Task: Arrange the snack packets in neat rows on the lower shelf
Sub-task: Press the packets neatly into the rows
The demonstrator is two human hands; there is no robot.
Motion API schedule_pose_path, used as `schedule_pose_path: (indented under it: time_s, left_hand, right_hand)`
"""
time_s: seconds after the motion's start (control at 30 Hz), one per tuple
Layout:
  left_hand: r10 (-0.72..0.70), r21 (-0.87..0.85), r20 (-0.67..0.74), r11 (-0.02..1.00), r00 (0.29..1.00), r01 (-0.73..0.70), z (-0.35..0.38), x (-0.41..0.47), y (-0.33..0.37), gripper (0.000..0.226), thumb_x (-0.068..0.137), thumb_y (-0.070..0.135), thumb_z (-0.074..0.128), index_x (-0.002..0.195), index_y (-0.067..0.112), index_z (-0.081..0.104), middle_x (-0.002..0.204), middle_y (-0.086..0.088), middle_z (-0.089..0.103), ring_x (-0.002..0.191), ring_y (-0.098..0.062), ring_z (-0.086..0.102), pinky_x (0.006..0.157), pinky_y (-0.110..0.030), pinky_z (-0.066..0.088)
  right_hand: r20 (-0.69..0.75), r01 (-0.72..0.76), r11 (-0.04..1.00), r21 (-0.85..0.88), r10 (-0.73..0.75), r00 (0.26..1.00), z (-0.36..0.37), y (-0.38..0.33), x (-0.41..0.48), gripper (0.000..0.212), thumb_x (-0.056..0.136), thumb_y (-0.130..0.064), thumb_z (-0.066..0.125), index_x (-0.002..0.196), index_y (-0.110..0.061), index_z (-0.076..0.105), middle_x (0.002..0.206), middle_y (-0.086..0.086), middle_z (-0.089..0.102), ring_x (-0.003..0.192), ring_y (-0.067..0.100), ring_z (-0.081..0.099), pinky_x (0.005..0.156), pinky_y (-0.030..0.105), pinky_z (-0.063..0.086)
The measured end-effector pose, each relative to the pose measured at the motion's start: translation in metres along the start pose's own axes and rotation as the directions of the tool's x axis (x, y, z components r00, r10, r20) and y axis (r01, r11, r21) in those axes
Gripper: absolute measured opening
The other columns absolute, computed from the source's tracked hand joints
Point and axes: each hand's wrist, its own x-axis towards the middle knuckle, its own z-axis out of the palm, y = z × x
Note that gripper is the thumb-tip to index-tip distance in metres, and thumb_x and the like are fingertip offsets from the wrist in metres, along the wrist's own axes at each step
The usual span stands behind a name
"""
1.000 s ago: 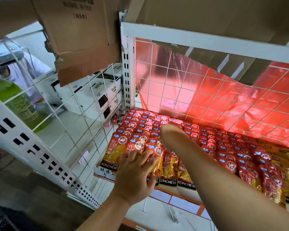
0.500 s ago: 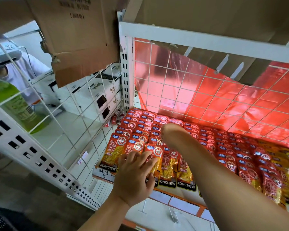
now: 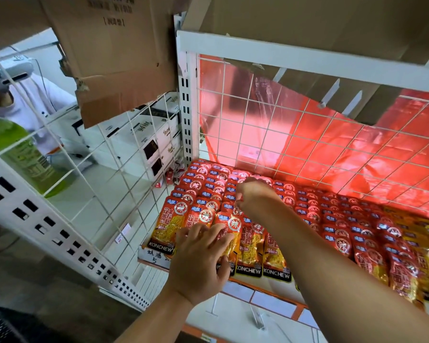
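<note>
Handling snack packets [image 3: 332,219] on lower shelf [image 3: 265,297].
Pressing left hand [image 3: 198,263] flat, fingers spread, on front row, centre frame; curling right hand [image 3: 255,194] just above, hiding any hold.

Snack packets [image 3: 332,219]: red-orange foil, white round emblem, black KONCHEW band at foot. Lying flat, overlapped like shingles, in rows from lower shelf [image 3: 270,292] front edge to back. Yellower packets [image 3: 421,233] at shelf's right end.

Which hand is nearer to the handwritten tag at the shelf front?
Left. The left hand rests right of the tag; the right hand is farther back, over the packets.
</note>
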Motion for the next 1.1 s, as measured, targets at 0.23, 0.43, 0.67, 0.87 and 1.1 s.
schedule_pose_path:
  time_s: [0.23,0.43,0.67,0.87,1.1]
  left_hand:
    - [0.005,0.012,-0.003,1.000,1.000,-0.005,-0.001,0.001,0.000,0.047,0.081,0.041,0.063,0.127,0.030,0.065,0.135,0.008,0.058,0.115,-0.024,0.052,0.094,-0.047,0.040]
    - [0.006,0.019,0.007,1.000,1.000,-0.006,-0.001,0.000,0.000,0.047,0.082,0.043,0.062,0.127,0.030,0.065,0.135,0.008,0.058,0.116,-0.023,0.051,0.096,-0.046,0.039]
    - [0.002,0.019,0.002,1.000,1.000,-0.002,0.002,-0.001,-0.002,0.047,0.082,0.043,0.063,0.126,0.030,0.064,0.135,0.008,0.058,0.117,-0.024,0.051,0.096,-0.049,0.041]
    - [0.003,0.023,0.002,1.000,1.000,-0.003,0.004,-0.001,-0.002,0.046,0.084,0.042,0.061,0.128,0.029,0.065,0.135,0.007,0.059,0.117,-0.025,0.052,0.096,-0.049,0.042]
    - [0.014,0.016,-0.016,1.000,1.000,-0.014,0.002,-0.001,-0.002,0.045,0.083,0.040,0.062,0.127,0.028,0.065,0.134,0.007,0.059,0.116,-0.025,0.053,0.097,-0.050,0.042]
  right_hand:
    - [0.034,0.000,0.999,-0.041,0.001,0.999,0.005,-0.004,0.008,0.020,0.085,-0.016,0.064,0.103,-0.017,0.073,0.108,0.004,0.062,0.093,0.029,0.062,0.084,0.034,0.054]
    - [-0.107,0.012,0.990,0.140,0.003,0.994,-0.002,0.019,-0.010,0.017,0.093,-0.017,0.058,0.104,-0.017,0.070,0.106,0.006,0.065,0.091,0.025,0.062,0.084,0.034,0.054]
    - [-0.090,0.061,0.984,0.166,-0.046,0.995,0.011,0.049,-0.060,0.017,0.089,-0.034,0.072,0.100,-0.021,0.070,0.101,-0.002,0.062,0.092,0.016,0.060,0.076,0.026,0.041]
    - [-0.091,-0.006,0.995,0.101,0.016,0.996,0.017,0.041,-0.061,0.027,0.088,-0.040,0.074,0.102,-0.018,0.069,0.105,-0.001,0.058,0.095,0.019,0.058,0.079,0.030,0.048]
    - [0.097,-0.176,0.984,-0.031,0.178,0.979,0.019,0.038,-0.037,0.029,0.091,-0.022,0.071,0.116,-0.010,0.066,0.112,0.006,0.053,0.104,0.028,0.057,0.095,0.040,0.053]
